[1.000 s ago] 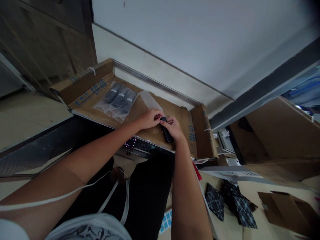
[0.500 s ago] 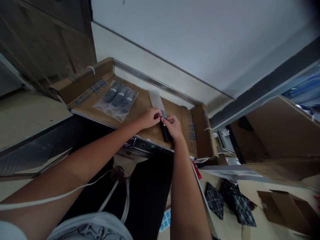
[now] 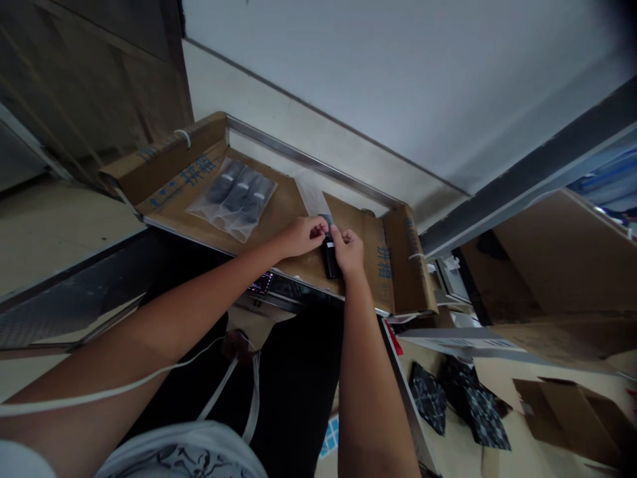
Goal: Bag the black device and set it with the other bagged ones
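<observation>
Both my hands meet over a cardboard-covered worktop (image 3: 293, 202). My left hand (image 3: 301, 235) pinches the mouth of a clear plastic bag (image 3: 311, 195) that lies stretched away from me. My right hand (image 3: 347, 251) grips a slim black device (image 3: 330, 259) whose top end sits at the bag's opening. How far the device is inside the bag is hidden by my fingers. To the left, three similar black devices in clear bags (image 3: 235, 198) lie side by side on the cardboard.
A metal rail (image 3: 308, 161) and white wall border the worktop's far edge. A small lit display (image 3: 261, 284) sits under the front edge. Cardboard boxes (image 3: 552, 265) and dark patterned bags (image 3: 460, 398) lie to the right on the floor.
The black device has turned more upright and its top has moved up to the bag's mouth. The clear bag has shifted to lie straighter, away from me.
</observation>
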The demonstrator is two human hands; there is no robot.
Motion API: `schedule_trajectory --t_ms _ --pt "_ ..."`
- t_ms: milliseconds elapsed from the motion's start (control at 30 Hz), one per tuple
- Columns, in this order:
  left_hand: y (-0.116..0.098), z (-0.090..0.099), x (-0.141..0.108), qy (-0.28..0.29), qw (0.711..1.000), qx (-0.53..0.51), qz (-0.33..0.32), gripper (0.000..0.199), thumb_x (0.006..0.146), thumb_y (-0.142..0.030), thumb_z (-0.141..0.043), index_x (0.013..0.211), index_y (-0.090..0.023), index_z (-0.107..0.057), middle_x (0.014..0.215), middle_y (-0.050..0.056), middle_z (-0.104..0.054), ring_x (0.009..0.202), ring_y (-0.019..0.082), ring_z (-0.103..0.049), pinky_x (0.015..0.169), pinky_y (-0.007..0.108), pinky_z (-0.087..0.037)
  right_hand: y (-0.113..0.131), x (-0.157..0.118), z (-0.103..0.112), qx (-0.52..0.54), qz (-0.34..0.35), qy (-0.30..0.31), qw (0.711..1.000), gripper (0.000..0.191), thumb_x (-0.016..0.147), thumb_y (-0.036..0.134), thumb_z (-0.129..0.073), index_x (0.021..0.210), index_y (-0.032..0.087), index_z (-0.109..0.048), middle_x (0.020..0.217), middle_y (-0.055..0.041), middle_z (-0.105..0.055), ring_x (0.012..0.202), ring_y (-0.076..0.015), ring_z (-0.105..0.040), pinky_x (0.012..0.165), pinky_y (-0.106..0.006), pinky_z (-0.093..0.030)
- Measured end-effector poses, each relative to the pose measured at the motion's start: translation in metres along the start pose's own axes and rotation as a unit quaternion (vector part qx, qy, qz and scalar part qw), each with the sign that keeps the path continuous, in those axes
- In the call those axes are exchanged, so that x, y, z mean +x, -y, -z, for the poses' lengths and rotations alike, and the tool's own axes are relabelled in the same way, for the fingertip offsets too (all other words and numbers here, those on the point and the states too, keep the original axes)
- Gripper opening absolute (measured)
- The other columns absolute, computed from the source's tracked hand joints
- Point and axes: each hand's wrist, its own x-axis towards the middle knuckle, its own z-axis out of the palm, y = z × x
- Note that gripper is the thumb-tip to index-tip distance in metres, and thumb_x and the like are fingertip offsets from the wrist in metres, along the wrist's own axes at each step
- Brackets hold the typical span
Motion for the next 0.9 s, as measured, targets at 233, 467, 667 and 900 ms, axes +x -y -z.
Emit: schedule_trajectory --t_ms 233,467,667,900 --pt "-0.002 0.003 0.000 -0.007 0.999 0.033 -0.005 0.007 0.083 -0.010 -0.059 0.085 -0.017 -0.062 0.079 -0.001 -0.064 0.069 0.013 -0.057 0.067 0.025 -0.044 0.000 0.002 -0.007 -0.035 0.005 -0.041 0.999 0.051 0.081 0.062 -0.065 0.057 0.024 -0.039 0.055 0.0060 -0.037 0.055 -0.0121 -0.035 0.052 -0.027 -0.028" --pt "0.005 -0.001 0.001 -0.037 0.999 0.006 0.005 0.010 0.083 -0.008 -0.060 0.088 -0.017 -0.059 0.083 0.000 -0.063 0.072 0.012 -0.059 0.070 0.025 -0.049 -0.001 0.009 -0.022 -0.056 -0.006 -0.091 0.994 0.046 0.082 0.052 -0.067 0.056 0.024 -0.041 0.054 0.0061 -0.039 0.054 -0.0123 -0.035 0.054 -0.028 -0.029" --pt "0.011 -0.002 -0.003 -0.001 0.999 -0.047 -0.013 0.046 0.069 -0.017 -0.082 0.106 -0.019 -0.055 0.105 0.006 -0.059 0.090 0.018 -0.063 0.080 0.034 -0.057 -0.007 0.017 -0.025 0.016 -0.037 -0.144 0.989 0.037 0.076 0.053 -0.070 0.072 0.025 -0.047 0.067 0.0026 -0.055 0.062 -0.0156 -0.051 0.060 -0.028 -0.041" --pt "0.009 0.002 -0.008 0.094 0.994 -0.004 -0.055 0.091 0.046 -0.026 -0.098 0.124 -0.025 -0.050 0.130 0.012 -0.047 0.122 0.032 -0.055 0.104 0.052 -0.049 -0.017 0.021 -0.023 0.052 -0.058 -0.149 0.986 0.042 0.079 0.064 -0.060 0.076 0.024 -0.047 0.072 -0.0021 -0.058 0.069 -0.0187 -0.056 0.062 -0.029 -0.043"
